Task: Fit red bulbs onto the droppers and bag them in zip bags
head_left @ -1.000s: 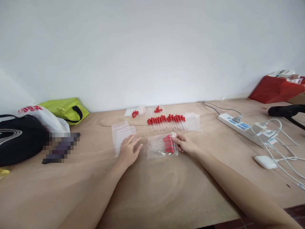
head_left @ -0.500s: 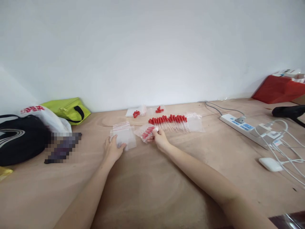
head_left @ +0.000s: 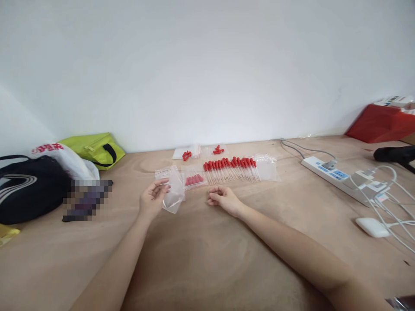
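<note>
My left hand (head_left: 153,198) pinches a clear zip bag (head_left: 175,193) by its edge, lifted and tilted over a small stack of similar bags (head_left: 161,173). Closed with its fingers curled, my right hand (head_left: 223,200) rests just above the table and shows nothing in it. Between the hands, slightly farther back, lies a zip bag with several red-bulbed droppers (head_left: 194,179) inside. A row of glass droppers with red rubber bulbs (head_left: 231,166) lies behind my right hand, next to a clear bag (head_left: 267,167) at its right end.
Two groups of red bulbs (head_left: 187,155) lie on bags near the wall. At right are a white power strip (head_left: 327,172), cables, a white case (head_left: 372,226) and a red bag (head_left: 379,123). A black bag (head_left: 32,190) and a lime-green bag (head_left: 92,149) stand at left.
My right hand has let go of the bag of droppers, which now lies flat, and drawn back. My left hand has lifted one zip bag from the stack.
</note>
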`<state>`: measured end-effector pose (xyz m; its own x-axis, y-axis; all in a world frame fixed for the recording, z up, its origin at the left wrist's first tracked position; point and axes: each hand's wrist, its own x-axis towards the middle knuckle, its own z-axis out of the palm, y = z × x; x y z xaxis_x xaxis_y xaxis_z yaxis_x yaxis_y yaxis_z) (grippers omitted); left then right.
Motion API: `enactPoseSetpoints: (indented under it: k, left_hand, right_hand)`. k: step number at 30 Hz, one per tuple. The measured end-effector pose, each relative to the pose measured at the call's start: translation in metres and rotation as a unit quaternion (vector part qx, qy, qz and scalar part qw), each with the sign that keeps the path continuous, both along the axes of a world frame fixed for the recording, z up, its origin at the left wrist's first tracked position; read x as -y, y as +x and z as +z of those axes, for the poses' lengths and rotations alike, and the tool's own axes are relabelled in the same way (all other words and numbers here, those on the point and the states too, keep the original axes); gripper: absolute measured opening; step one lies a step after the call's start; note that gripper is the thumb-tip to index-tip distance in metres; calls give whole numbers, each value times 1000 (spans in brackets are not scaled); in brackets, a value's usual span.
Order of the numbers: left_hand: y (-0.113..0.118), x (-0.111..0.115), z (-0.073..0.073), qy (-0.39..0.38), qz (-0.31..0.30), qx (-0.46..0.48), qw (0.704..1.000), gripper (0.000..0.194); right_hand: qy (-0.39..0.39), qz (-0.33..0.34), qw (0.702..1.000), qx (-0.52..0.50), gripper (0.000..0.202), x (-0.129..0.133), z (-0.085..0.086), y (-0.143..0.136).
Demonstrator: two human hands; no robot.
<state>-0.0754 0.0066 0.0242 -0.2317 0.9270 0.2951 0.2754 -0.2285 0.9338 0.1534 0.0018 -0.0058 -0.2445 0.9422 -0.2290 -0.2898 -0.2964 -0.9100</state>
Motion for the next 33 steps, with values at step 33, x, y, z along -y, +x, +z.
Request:
enactPoseSetpoints:
  k: [33]
  left_hand:
    - [71, 35, -17, 77, -357, -461, 809, 33]
  right_hand:
    - [262, -173, 742, 592, 22, -58, -2, 86]
